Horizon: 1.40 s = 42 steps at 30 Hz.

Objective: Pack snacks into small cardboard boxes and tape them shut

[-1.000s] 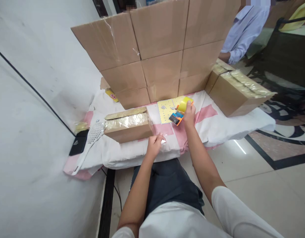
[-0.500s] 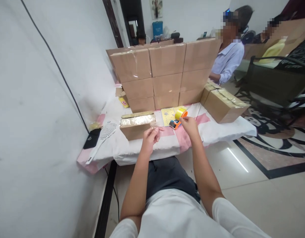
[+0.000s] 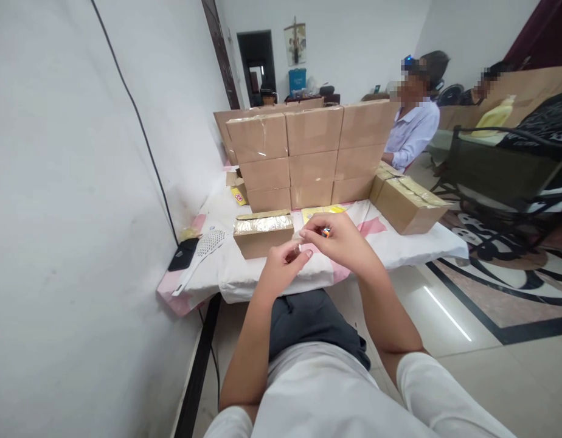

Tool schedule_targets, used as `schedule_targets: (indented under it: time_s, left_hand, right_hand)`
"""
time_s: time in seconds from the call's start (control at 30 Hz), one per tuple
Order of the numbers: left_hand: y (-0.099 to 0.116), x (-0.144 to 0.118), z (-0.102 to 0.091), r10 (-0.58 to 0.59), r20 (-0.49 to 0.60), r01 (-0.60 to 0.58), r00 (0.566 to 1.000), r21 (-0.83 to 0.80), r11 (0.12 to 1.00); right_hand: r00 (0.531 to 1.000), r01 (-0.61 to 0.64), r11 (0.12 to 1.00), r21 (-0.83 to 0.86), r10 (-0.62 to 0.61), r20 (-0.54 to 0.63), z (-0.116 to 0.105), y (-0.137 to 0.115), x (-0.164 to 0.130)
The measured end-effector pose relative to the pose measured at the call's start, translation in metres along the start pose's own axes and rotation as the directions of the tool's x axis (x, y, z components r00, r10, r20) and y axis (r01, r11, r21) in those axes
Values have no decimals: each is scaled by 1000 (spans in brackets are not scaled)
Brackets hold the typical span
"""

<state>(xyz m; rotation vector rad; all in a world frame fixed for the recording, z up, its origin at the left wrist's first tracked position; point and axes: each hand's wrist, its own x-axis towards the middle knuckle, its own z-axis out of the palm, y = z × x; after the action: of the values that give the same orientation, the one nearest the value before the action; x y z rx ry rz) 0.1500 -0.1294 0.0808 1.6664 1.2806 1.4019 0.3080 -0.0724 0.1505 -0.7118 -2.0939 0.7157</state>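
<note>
1. Now, both hands meet above the desk [image 3: 399, 249] edge: left hand [image 3: 281, 267] and right hand [image 3: 342, 240] pinch something small and clear between closed fingertips; what it is, I cannot tell.
2. Beside them, the foil-topped box [image 3: 263, 234] lies open, unsealed.
3. The stacked boxes [image 3: 308, 155] behind look closed.

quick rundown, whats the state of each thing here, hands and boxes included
left hand: fingers pinched on a scrap of clear tape
right hand: raised beside the left, fingertips on the same scrap
small box: lying flat on the table, top taped over
stacked boxes: closed, three rows high
angled box: closed, taped
white swatter: lying flat, untouched
</note>
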Motion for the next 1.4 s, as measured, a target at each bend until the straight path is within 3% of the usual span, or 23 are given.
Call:
schedule_targets:
  time_s: [0.23,0.4,0.57,0.83,1.03,1.2,1.4]
  left_hand:
    - [-1,-4,-1,-100,-22,97,995,-121,988]
    - [-12,-1,-7,-99,-113,69,989,-249,966]
    - [-26,2,-8,-61,-138,49,989,-83,995]
    - [-29,1,-16,-157,-84,129,984,-271,954]
    - [-34,-8,-28,-179,-141,154,974,-173,973]
    - [-40,-14,-37,-199,-42,190,979,-159,969]
    - [-55,-14,-43,-208,-59,199,976,-137,970]
  right_hand:
    - [1000,-12,1000,6,12,-9,1,-4,-6]
    - [991,-33,999,-8,31,-127,-9,-1,-5]
    - [992,-46,998,-41,41,-116,-10,7,-1]
    - [994,-55,998,-21,52,-96,6,21,9]
    - [995,-69,997,-19,68,-69,23,35,14]
    - [993,-113,993,30,114,-11,32,50,20]
    - [983,-181,981,75,179,40,41,64,26]
